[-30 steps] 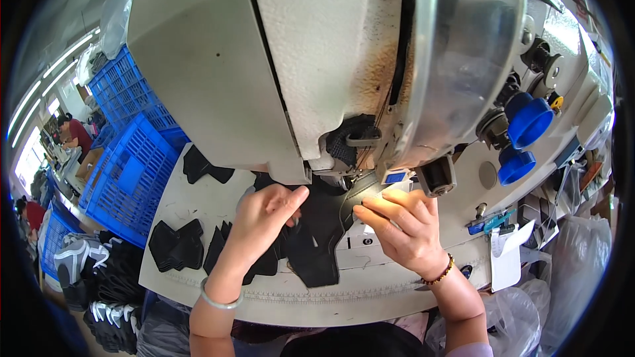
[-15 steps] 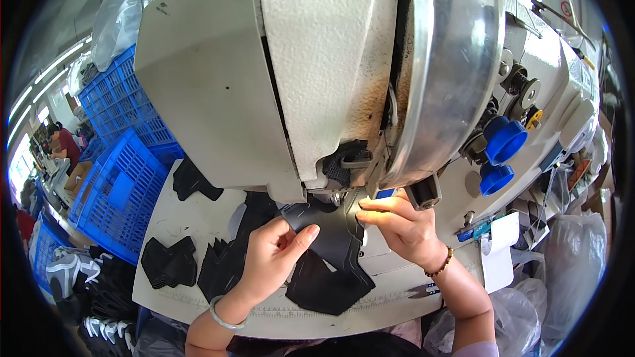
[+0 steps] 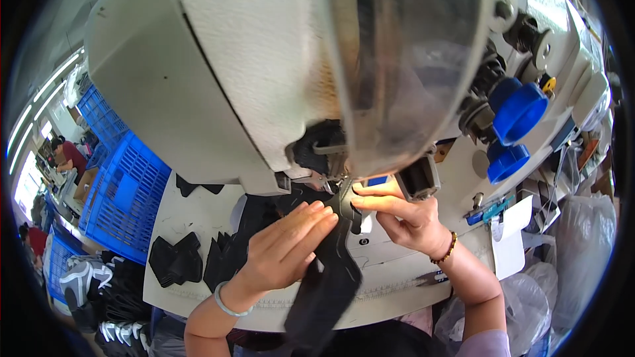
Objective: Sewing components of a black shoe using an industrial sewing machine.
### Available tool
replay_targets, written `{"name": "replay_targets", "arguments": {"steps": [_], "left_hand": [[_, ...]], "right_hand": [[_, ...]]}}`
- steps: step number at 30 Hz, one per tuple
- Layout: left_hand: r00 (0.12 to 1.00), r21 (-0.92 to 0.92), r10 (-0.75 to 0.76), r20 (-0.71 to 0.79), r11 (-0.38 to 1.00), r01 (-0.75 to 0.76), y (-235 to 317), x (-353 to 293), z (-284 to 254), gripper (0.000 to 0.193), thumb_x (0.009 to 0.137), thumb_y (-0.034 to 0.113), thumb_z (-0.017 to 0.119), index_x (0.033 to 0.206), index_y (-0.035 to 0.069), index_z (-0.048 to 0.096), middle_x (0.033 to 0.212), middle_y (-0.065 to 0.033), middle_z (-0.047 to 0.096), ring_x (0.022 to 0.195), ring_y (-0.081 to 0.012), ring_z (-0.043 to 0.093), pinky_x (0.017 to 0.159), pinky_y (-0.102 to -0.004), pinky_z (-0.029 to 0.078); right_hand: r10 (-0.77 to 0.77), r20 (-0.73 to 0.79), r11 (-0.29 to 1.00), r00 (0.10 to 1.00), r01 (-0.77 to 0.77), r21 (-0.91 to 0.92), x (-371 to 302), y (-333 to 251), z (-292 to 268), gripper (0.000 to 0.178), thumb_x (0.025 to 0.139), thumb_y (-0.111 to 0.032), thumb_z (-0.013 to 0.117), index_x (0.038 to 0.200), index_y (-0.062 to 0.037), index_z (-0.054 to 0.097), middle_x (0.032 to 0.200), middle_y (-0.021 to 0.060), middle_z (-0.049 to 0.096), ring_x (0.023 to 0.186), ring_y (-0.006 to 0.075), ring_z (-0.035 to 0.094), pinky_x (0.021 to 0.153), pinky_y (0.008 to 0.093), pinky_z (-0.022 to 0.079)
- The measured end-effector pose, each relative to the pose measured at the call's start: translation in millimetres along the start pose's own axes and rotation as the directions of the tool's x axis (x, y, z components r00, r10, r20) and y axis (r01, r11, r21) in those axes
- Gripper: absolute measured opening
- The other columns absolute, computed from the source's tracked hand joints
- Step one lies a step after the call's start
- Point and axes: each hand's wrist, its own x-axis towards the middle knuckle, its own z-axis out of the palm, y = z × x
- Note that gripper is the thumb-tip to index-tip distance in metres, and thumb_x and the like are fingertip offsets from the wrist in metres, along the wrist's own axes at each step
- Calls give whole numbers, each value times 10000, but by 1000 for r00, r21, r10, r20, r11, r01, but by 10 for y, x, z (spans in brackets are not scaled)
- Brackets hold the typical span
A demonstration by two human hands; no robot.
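Under the sewing machine head (image 3: 278,46), by the needle area, lies a black shoe-upper piece (image 3: 334,251). Its lower end hangs blurred over the table's near edge. My left hand (image 3: 291,244) lies with straight, flat fingers on the piece's left side, just below the presser area. From the right, my right hand (image 3: 407,218) stretches two fingers, held apart, onto the piece's edge close to the needle, its other fingers bent. Stacked black cut pieces (image 3: 175,259) rest at the table's left, with more black pieces (image 3: 221,258) beside my left wrist.
A clear guard (image 3: 410,73) and blue knobs (image 3: 519,109) are on the machine's right side. Blue crates (image 3: 126,192) stand at the left, above black-and-white shoe parts (image 3: 86,284). Small tools (image 3: 489,208) and a white paper strip (image 3: 512,238) sit at the table's right.
My left hand has gone from a raised thumb and curled fingers to flat fingers nearer the needle. The black piece has swung nearer to me. The view has shifted closer to the machine.
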Motion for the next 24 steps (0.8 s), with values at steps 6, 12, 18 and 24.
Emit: {"name": "replay_targets", "arguments": {"steps": [6, 12, 18, 24], "left_hand": [[995, 115, 62, 80, 991, -71, 47, -12, -11, 240, 897, 54, 558, 1069, -1, 716, 1077, -119, 687, 1064, -258, 661, 938, -379, 559], [974, 312, 194, 119, 924, -222, 71, 49, -30, 249, 825, 69, 673, 1062, 16, 726, 1101, -97, 668, 1053, -241, 657, 905, -332, 580], [972, 341, 190, 138, 912, -226, 105, 62, -14, 220, 841, 79, 668, 1045, 21, 727, 1080, -82, 666, 1027, -230, 658, 916, -321, 575], [980, 331, 157, 120, 925, -188, -11, 87, 37, 244, 824, 69, 677, 1057, 18, 726, 1029, -70, 648, 1017, -216, 648, 926, -333, 571]], "right_hand": [[-33, -12, 999, 999, 33, 17, 47, -3, -19, 383, 729, 131, 592, 996, -97, 746, 1038, 110, 724, 953, 272, 694, 829, 346, 537], [-16, 54, 999, 998, 14, 44, -2, 33, -39, 381, 706, 129, 597, 1009, -71, 715, 1081, 117, 675, 1018, 308, 634, 892, 407, 487], [-27, -31, 1000, 999, 27, 10, -86, 164, -7, 362, 773, 117, 581, 1000, -109, 750, 813, 16, 671, 725, 140, 617, 671, 271, 466], [162, 143, 982, 976, -174, 77, -116, 240, -21, 252, 829, 77, 616, 1046, -33, 683, 973, 86, 669, 931, 221, 635, 835, 346, 492]]}}
